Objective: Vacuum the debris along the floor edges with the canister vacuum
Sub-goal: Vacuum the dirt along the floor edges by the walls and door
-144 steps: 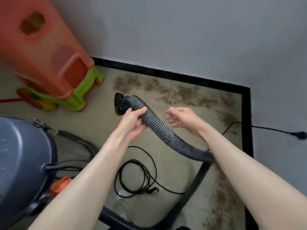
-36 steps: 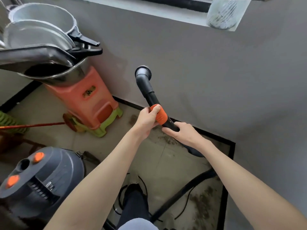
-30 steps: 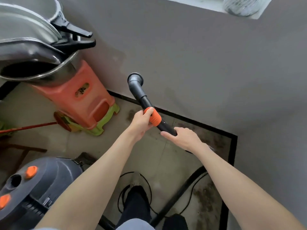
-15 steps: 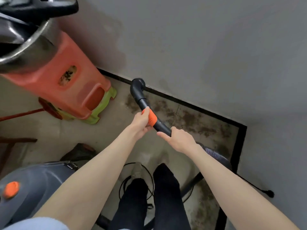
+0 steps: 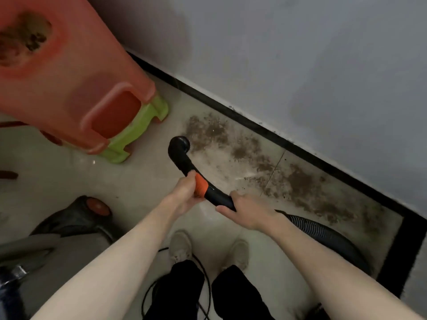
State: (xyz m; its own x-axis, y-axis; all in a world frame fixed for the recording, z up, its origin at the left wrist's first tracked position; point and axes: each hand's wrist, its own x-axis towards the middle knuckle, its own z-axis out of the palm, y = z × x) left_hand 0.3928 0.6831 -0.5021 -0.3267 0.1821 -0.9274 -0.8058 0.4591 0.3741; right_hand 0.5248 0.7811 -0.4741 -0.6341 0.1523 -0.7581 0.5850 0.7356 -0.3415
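Both hands are gripping the vacuum wand, left hand on its orange collar, right hand behind, bringing the nozzle at frame centre toward the debris along the wall edge, so sweeping rightward likely follows.

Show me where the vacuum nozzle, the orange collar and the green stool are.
vacuum nozzle (image 5: 179,146): head view, on its curved black tip.
orange collar (image 5: 201,185): head view, on its middle.
green stool (image 5: 141,125): head view, on its side rail.
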